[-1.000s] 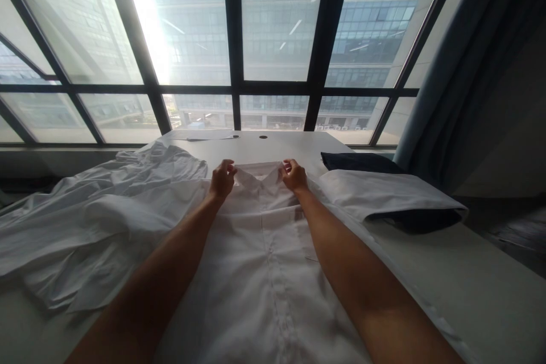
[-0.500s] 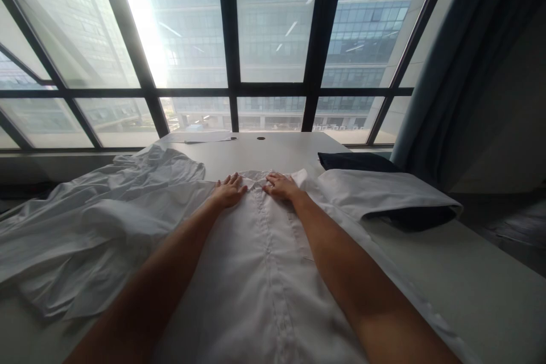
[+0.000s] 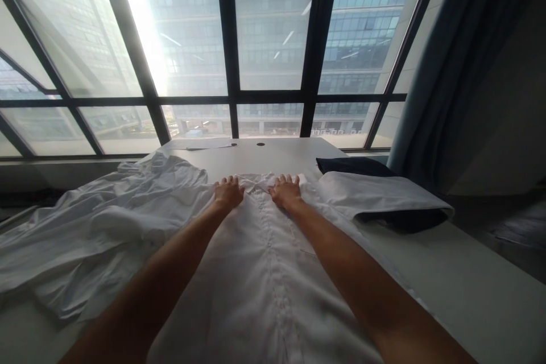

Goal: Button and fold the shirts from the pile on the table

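A white shirt [image 3: 239, 273] lies front up and lengthwise before me, its placket running down the middle and its collar end at the far side. On the left of the collar area, my left hand [image 3: 229, 192] rests palm down with its fingers stretched out on the cloth. Opposite it, my right hand [image 3: 285, 191] lies flat just right of the placket, fingers spread and pointing away from me. Both hands touch the shirt without gripping it. Soft wrinkles cross the front, and my forearms cover parts of its sides.
Rumpled white cloth [image 3: 123, 222] spreads over the left side of the white table [image 3: 460, 278]. A folded white garment [image 3: 379, 190] with dark navy cloth [image 3: 352, 165] lies at the right. Pale sheets [image 3: 200, 144] sit at the far edge, before the windows. A dark curtain [image 3: 439, 79] hangs at the right.
My right hand has shifted a little to the right, its fingers now pointing more forward. My left hand has moved slightly left. The view has tilted slightly upward.
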{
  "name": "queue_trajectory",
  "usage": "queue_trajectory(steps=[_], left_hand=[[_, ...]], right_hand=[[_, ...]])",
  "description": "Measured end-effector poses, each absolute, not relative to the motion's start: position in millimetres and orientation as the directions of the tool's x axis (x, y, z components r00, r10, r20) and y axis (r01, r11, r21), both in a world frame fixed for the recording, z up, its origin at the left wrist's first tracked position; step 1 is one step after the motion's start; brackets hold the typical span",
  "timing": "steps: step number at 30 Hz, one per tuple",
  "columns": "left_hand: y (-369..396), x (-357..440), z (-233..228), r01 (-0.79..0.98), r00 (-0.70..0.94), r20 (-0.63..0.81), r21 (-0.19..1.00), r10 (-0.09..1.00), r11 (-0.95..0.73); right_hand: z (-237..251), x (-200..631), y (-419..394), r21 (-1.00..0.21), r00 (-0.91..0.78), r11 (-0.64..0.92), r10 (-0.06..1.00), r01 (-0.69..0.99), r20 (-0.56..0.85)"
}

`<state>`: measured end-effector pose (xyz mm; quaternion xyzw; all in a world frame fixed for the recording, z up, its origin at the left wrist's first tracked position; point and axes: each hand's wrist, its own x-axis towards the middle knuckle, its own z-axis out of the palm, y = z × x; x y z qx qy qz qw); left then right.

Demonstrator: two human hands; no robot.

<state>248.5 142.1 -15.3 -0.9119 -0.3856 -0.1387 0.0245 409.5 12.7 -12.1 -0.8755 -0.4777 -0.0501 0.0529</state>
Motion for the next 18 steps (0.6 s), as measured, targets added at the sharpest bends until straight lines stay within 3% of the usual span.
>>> queue_trajectory(steps=[6,11,18], left_hand=[[139,226,-17,0.708,0.699,0.048,0.096,0.714,-0.7],[159,232,-24,0.711,0.697,-0.008,0.144,0.717,-0.689],[173,241,-29,0.712,0.688,0.041,0.153,0.724,-0.685]], right_hand=[[-18,423,0,-0.159,0.645,-0.656,0.755,0.738,-0.117],[-25,438,9,-0.193,0.65,-0.657,0.753,0.729,-0.108],[-19,460,11,-0.304,0.573,-0.564,0.817,0.768,-0.068]])
